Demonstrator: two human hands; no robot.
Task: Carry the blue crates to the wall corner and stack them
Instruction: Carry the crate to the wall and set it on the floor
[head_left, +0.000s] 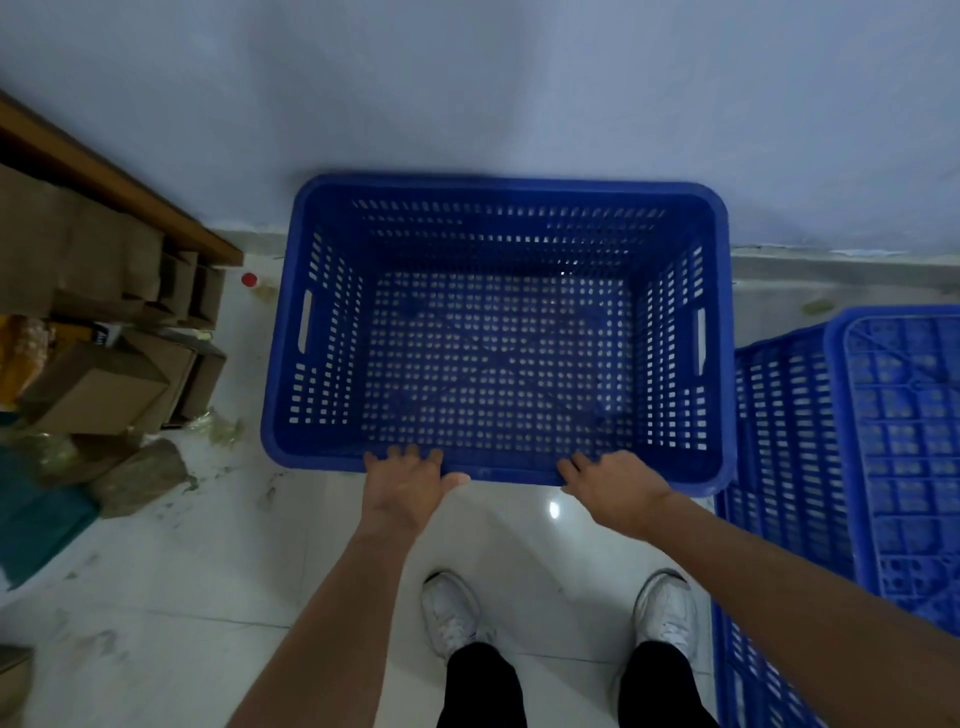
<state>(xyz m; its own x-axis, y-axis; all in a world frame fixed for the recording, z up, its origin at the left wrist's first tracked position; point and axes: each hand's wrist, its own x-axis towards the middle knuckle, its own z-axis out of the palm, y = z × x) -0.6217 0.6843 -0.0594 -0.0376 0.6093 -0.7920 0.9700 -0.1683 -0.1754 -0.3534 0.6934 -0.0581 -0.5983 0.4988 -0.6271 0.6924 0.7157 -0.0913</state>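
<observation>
My left hand (402, 480) and right hand (613, 483) grip the near rim of the upright blue crate (493, 332) at frame centre against the wall (467, 93), while overturned crates (857, 467) at right remain unstacked, I judge.

Overturned blue crate (904, 457): cut off by right edge. Cardboard boxes (98, 384): cut by left edge, label unreadable. Fingertips of left hand (405, 483) hidden behind open crate (498, 470) rim.
</observation>
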